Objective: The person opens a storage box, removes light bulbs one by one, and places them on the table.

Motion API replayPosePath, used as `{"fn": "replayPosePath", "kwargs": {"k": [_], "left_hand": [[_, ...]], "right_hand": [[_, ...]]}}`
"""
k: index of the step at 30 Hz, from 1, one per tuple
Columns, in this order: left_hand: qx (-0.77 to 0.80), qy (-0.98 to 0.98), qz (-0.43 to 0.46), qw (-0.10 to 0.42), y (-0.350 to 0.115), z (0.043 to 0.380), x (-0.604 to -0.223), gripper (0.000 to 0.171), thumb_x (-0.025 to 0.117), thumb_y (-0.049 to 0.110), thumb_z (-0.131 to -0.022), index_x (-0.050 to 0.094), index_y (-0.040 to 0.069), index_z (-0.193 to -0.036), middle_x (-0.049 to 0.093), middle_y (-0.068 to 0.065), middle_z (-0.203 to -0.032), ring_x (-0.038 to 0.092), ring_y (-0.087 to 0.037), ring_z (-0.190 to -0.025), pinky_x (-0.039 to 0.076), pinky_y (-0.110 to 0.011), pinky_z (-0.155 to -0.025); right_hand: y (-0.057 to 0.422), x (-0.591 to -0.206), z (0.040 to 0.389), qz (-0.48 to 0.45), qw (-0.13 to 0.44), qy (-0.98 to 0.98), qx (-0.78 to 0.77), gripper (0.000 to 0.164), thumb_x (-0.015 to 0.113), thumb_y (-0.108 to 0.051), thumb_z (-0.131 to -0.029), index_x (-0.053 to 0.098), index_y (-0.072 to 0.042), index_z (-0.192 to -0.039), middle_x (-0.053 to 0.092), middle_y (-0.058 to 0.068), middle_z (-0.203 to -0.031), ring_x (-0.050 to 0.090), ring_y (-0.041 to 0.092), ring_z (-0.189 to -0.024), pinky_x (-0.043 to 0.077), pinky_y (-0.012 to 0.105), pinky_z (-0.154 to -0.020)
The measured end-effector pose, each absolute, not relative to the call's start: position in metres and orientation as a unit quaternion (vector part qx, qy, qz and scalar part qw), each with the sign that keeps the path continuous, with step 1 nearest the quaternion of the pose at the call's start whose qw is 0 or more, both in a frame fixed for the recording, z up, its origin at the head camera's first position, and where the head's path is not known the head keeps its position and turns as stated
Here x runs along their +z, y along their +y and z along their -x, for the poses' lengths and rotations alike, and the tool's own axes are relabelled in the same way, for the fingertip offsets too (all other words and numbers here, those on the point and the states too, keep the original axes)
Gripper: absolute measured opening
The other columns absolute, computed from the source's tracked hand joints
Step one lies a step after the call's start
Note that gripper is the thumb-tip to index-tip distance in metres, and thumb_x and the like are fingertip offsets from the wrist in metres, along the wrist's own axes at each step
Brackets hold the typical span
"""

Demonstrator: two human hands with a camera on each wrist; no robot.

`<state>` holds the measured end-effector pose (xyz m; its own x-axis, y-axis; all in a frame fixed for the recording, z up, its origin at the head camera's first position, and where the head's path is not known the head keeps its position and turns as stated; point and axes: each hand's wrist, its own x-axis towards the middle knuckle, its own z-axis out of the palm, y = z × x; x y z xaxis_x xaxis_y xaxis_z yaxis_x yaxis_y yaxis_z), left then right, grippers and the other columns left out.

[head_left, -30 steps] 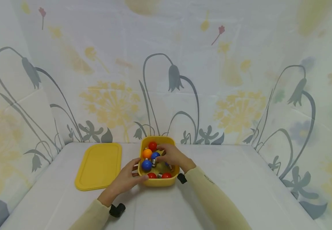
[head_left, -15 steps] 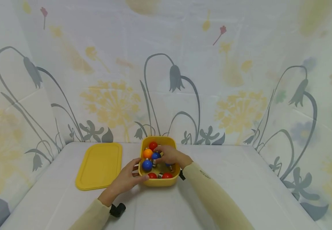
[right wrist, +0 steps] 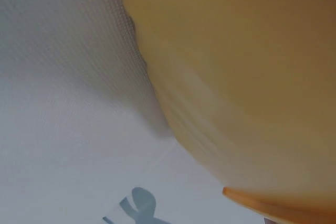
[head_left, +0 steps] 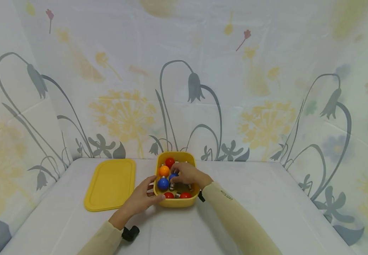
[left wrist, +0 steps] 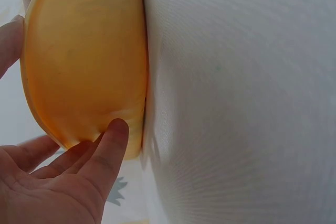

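Right hand: my right hand (head_left: 187, 173) dips inside, fingers curled, seemingly pinching a blue bulb (head_left: 173, 176).
Left hand: my left hand (head_left: 141, 198) rests spread against the yellow box (head_left: 175, 203), which sits under my right.
Other bulbs: an orange bulb (head_left: 164, 170) left of my right fingers, more around them.
Progress: lid (head_left: 110, 184) off, left of my left hand; visible bulbs all lie loosely inside.
In the way: my right hand hides some contents.

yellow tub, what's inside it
Three red bulbs, an orange bulb and two blue bulbs show, plus metal bases. The right hand covers part of the yellow tub; anything beneath that hand is hidden.
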<state>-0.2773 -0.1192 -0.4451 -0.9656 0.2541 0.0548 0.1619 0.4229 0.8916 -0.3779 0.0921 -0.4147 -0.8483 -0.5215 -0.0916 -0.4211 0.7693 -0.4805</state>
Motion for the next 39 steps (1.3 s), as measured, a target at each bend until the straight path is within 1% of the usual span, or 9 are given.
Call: {"fn": "replayPosePath", "kwargs": {"k": [9, 12, 19, 23, 27, 34, 39], "left_hand": [[0.525, 0.841, -0.121, 0.044, -0.119, 0.277, -0.444, 0.084, 0.078, 0.032, -0.080, 0.033, 0.007, -0.146, 0.037, -0.015, -0.146, 0.049, -0.035, -0.123, 0.048, -0.045, -0.096], [0.523, 0.842, -0.120, 0.043, -0.119, 0.276, -0.445, 0.084, 0.078, 0.032, -0.080, 0.033, 0.007, -0.146, 0.037, -0.015, -0.146, 0.049, -0.035, -0.123, 0.047, -0.045, -0.096], [0.526, 0.840, -0.123, 0.041, -0.119, 0.275, -0.445, 0.082, 0.078, 0.031, -0.080, 0.034, 0.007, -0.146, 0.038, -0.015, -0.145, 0.050, -0.034, -0.122, 0.047, -0.045, -0.096], [0.528, 0.839, -0.123, 0.044, -0.119, 0.275, -0.444, 0.083, 0.078, 0.031, -0.080, 0.033, 0.007, -0.146, 0.039, -0.015, -0.145, 0.051, -0.033, -0.121, 0.049, -0.044, -0.095], [0.524, 0.842, -0.120, 0.045, -0.120, 0.275, -0.443, 0.085, 0.078, 0.034, -0.080, 0.033, 0.007, -0.146, 0.038, -0.015, -0.145, 0.051, -0.033, -0.121, 0.049, -0.043, -0.094], [0.522, 0.844, -0.114, 0.048, -0.120, 0.276, -0.444, 0.085, 0.078, 0.033, -0.080, 0.032, 0.008, -0.147, 0.037, -0.014, -0.147, 0.050, -0.034, -0.122, 0.049, -0.043, -0.094], [0.522, 0.843, -0.116, 0.049, -0.119, 0.276, -0.446, 0.087, 0.078, 0.034, -0.079, 0.031, 0.007, -0.147, 0.036, -0.015, -0.147, 0.050, -0.034, -0.122, 0.049, -0.044, -0.095]], "right_hand": [[0.092, -0.415, 0.376, 0.258, 0.103, 0.933, -0.230, 0.029, 0.074, -0.027, -0.084, 0.063, -0.019, -0.110, 0.062, -0.001, -0.106, 0.055, 0.014, -0.089, 0.051, 0.029, -0.087], [0.093, -0.415, 0.375, 0.258, 0.103, 0.931, -0.235, 0.029, 0.074, -0.026, -0.084, 0.062, -0.018, -0.110, 0.062, 0.000, -0.106, 0.055, 0.015, -0.089, 0.051, 0.029, -0.086], [0.099, -0.409, 0.372, 0.249, 0.098, 0.919, -0.289, 0.024, 0.073, -0.025, -0.085, 0.062, -0.021, -0.107, 0.060, -0.005, -0.105, 0.055, 0.016, -0.090, 0.052, 0.029, -0.081], [0.103, -0.402, 0.370, 0.245, 0.089, 0.912, -0.315, 0.022, 0.072, -0.026, -0.086, 0.061, -0.023, -0.105, 0.059, -0.006, -0.106, 0.055, 0.017, -0.092, 0.052, 0.032, -0.084], [0.107, -0.396, 0.372, 0.260, 0.068, 0.909, -0.318, 0.022, 0.072, -0.026, -0.086, 0.061, -0.023, -0.105, 0.059, -0.006, -0.107, 0.056, 0.017, -0.094, 0.051, 0.034, -0.088], [0.129, -0.383, 0.372, 0.241, 0.051, 0.903, -0.353, 0.026, 0.071, -0.025, -0.085, 0.061, -0.022, -0.110, 0.058, -0.003, -0.110, 0.056, 0.018, -0.093, 0.054, 0.029, -0.079], [0.152, -0.377, 0.371, 0.228, 0.029, 0.900, -0.371, 0.029, 0.071, -0.023, -0.085, 0.060, -0.019, -0.111, 0.059, -0.001, -0.112, 0.058, 0.019, -0.088, 0.054, 0.030, -0.076]]}}
